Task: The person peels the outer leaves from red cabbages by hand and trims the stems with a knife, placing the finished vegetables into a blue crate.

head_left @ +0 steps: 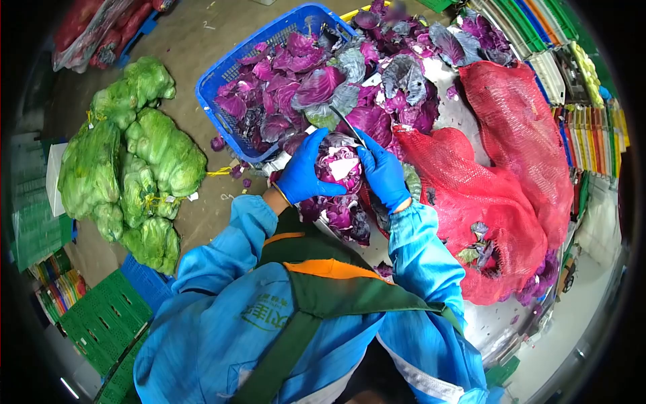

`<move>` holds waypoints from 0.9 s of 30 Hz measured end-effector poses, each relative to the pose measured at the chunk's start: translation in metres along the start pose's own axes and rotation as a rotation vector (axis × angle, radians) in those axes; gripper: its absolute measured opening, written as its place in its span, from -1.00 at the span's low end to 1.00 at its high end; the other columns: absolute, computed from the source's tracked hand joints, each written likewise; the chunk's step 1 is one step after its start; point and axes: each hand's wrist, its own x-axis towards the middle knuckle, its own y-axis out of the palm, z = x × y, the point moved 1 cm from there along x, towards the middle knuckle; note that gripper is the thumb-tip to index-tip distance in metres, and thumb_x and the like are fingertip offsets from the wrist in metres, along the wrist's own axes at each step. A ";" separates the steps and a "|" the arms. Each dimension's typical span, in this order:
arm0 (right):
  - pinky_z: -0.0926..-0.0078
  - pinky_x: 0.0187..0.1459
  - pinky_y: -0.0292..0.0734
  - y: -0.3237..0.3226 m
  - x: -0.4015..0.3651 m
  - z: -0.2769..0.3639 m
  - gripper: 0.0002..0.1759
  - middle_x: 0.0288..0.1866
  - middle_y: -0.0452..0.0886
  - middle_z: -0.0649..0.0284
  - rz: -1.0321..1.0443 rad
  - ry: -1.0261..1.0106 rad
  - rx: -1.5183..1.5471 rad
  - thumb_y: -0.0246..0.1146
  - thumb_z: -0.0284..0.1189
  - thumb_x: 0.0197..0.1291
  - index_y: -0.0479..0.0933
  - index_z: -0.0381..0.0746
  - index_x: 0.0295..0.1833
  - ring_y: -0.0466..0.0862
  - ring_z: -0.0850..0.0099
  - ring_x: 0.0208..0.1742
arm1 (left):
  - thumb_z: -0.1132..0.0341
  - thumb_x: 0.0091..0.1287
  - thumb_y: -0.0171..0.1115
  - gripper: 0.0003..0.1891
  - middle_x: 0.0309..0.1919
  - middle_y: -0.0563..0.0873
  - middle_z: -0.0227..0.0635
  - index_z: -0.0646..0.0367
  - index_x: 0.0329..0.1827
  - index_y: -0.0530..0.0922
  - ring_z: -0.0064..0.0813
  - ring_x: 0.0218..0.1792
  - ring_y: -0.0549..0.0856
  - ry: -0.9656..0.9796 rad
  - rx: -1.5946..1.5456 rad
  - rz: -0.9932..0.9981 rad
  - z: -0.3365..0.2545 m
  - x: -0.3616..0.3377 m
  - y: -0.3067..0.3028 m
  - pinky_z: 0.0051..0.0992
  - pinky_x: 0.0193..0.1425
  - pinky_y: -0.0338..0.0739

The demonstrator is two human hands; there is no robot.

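Both my hands wear blue gloves. My left hand (304,174) is wrapped round the left side of a red cabbage (344,176), whose pale cut stem end faces up. My right hand (382,174) is closed on a knife (345,124) with a thin dark blade that points up and left, over the cabbage's far edge. The knife's handle is hidden in my fingers. Loose purple leaves (340,219) and pieces of cabbage lie just below my hands. Beyond them, a blue crate (232,138) holds many purple outer leaves.
Red mesh sacks (508,135) lie on the metal table to the right, one with a torn opening. More purple leaves (404,74) are heaped behind the crate. Bagged green vegetables (145,145) stand on the left. Green crates (108,323) are at lower left.
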 end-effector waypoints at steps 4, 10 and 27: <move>0.32 -0.15 0.56 0.006 0.018 -0.029 -0.65 -0.14 0.68 -0.04 -0.100 0.260 0.088 0.21 -0.24 0.31 0.60 -0.21 0.08 0.72 0.11 -0.13 | 0.02 -0.24 0.67 0.24 0.37 0.31 -0.04 0.28 0.48 0.08 -0.17 0.39 0.32 0.006 -0.031 0.061 0.003 0.006 -0.008 -0.24 0.46 0.20; 0.35 -0.10 0.53 0.012 0.007 -0.105 -0.59 -0.16 0.70 -0.03 -0.319 0.249 0.043 0.21 -0.18 0.30 0.59 -0.28 0.08 0.71 0.19 -0.13 | -0.16 -0.25 0.54 0.20 0.48 0.22 -0.15 0.02 0.52 0.14 -0.04 0.48 0.17 0.333 0.468 0.430 -0.028 0.011 -0.032 -0.04 0.52 0.02; 0.17 -0.07 0.56 -0.029 0.014 0.009 -0.40 0.23 0.50 -0.01 0.345 -0.189 -0.295 0.11 -0.14 0.35 0.21 0.12 0.48 0.64 0.02 0.00 | -0.11 -0.25 0.63 0.18 0.26 0.29 0.01 0.12 0.45 0.15 0.01 0.31 0.29 -0.109 0.156 -0.364 -0.007 -0.006 0.039 -0.09 0.39 0.21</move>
